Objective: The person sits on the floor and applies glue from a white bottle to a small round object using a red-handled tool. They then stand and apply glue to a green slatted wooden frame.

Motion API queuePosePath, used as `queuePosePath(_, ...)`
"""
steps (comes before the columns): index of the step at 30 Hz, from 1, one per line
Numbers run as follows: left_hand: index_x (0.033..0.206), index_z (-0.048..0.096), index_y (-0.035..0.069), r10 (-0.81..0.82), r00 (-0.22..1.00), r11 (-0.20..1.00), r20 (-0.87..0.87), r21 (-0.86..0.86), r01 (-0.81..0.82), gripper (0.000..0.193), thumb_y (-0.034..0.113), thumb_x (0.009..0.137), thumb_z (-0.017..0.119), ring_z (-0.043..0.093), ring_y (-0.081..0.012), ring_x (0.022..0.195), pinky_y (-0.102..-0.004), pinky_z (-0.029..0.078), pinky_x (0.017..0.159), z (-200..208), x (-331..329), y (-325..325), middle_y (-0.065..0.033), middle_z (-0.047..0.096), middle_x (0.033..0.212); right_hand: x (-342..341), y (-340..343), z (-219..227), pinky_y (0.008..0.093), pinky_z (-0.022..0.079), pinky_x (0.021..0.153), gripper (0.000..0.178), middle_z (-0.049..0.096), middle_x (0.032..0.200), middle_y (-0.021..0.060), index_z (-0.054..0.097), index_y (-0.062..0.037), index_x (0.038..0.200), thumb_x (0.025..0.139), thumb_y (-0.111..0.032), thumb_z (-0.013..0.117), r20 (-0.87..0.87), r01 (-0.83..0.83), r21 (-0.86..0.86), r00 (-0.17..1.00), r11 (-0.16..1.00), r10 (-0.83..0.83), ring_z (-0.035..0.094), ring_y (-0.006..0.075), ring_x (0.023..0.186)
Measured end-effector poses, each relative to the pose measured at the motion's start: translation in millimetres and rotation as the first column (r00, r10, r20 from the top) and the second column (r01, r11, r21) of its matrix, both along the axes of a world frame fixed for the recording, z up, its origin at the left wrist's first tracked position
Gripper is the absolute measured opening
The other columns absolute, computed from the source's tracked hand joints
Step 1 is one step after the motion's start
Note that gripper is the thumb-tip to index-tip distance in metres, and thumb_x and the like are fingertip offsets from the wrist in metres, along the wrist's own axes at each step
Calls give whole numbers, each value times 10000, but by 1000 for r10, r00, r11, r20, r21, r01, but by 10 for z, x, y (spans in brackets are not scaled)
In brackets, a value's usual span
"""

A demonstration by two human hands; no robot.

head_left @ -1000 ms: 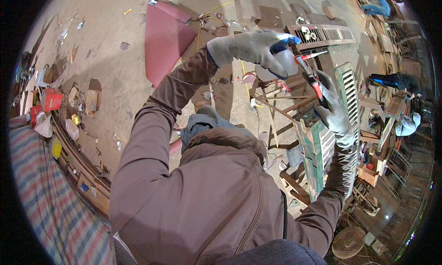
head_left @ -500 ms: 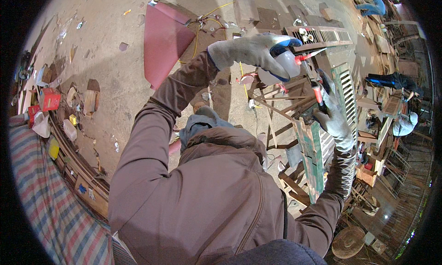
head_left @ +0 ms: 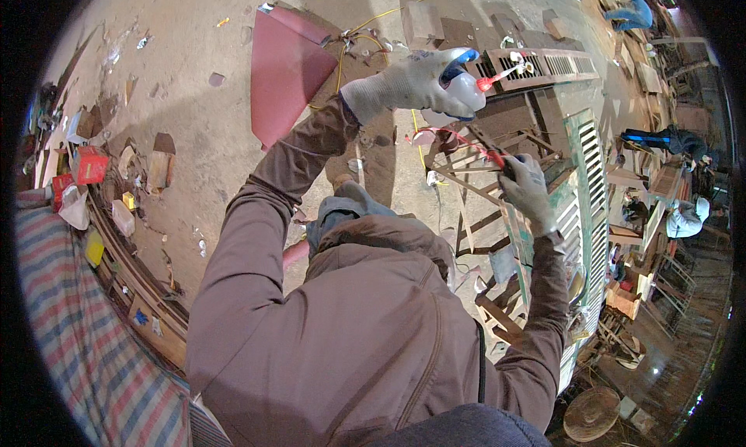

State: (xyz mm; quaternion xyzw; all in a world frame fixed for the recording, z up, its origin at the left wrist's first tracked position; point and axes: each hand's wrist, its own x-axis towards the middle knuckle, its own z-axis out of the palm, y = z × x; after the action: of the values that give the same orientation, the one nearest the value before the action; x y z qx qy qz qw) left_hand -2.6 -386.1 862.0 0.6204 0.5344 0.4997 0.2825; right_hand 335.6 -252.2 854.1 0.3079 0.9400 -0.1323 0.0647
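My left hand [head_left: 427, 86], in a grey-white glove with blue at the fingers, is wrapped round a translucent white squeeze bottle [head_left: 468, 96]. The bottle's red cap and thin pale nozzle point to the right. Lower and to the right, my gloved right hand [head_left: 528, 187] is closed round a slim red-handled tool [head_left: 496, 158]; its tip blurs against the background and its exact kind is unclear. Beside that hand stands a green and white louvered shutter [head_left: 592, 183]. Beyond the bottle lies a brown louvered panel [head_left: 559, 64].
Wooden trestle frames [head_left: 466, 175] stand below my hands. A dark red sheet [head_left: 284, 74] lies on the floor, with a yellow cable [head_left: 373, 16] running past it. At left are a red box [head_left: 89, 165] and striped cloth [head_left: 78, 315]. A person [head_left: 685, 216] is at far right.
My right hand has moved left and down, away from the shutter, with the red-handled tool. My left hand has drawn slightly left with the bottle, whose nozzle still points right.
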Motion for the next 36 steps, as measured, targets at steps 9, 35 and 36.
queuePosePath(9,1414,560,50,38,977,996,-211,-76,-56,865,391,718,942,691,-228,1057,-371,534,958,91,240,30,-149,703,1192,-406,68,-532,494,442,1065,476,559,1397,224,653,-66,1310,919,-318,755,-445,-78,30,892,997,83,543,431,1276)
queuePosePath(35,1508,418,-30,-5,997,998,-83,64,11,1038,348,703,954,553,-198,1302,-344,416,1143,421,932,83,-148,572,1448,-512,-109,1002,246,517,810,134,691,908,5,695,7,920,880,-66,800,-686,-181,-578,637,796,-353,629,74,853)
queuePosePath(36,1508,416,-36,-9,998,999,-64,49,12,1043,353,703,953,554,-203,1303,-345,415,1144,411,939,84,-150,570,1447,-534,-158,1004,244,515,807,129,686,896,-1,698,6,920,881,-65,799,-684,-167,-591,621,789,-381,626,71,847)
